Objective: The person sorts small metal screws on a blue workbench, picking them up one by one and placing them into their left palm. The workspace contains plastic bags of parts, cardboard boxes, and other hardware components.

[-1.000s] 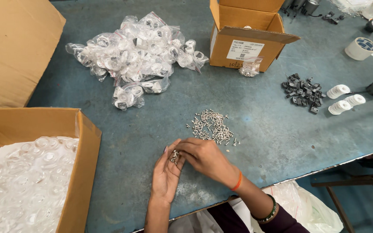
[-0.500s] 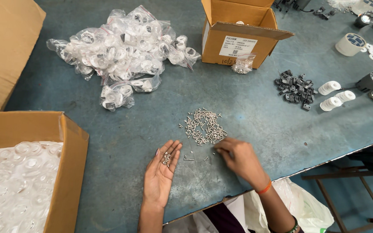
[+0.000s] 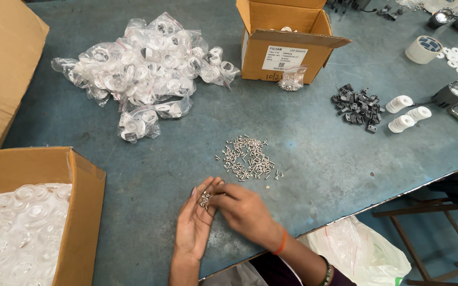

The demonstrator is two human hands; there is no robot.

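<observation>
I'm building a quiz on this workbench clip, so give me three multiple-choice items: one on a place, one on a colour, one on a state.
1. Where does the loose pile of screws lie?
A. inside the labelled box
B. on the table, just beyond the hands
C. on the floor

2. What colour is the band on the right wrist?
A. orange
B. green
C. white

3. How is the left hand held?
A. clenched in a fist
B. flat, palm down on the table
C. open, palm up, with a few screws on it

Answers:
1 B: the pile sits on the blue-grey table, between the hands and the labelled box.
2 A: an orange band shows at the wrist.
3 C: the palm faces up with small screws near the fingers, and the right hand reaches to them.
</observation>
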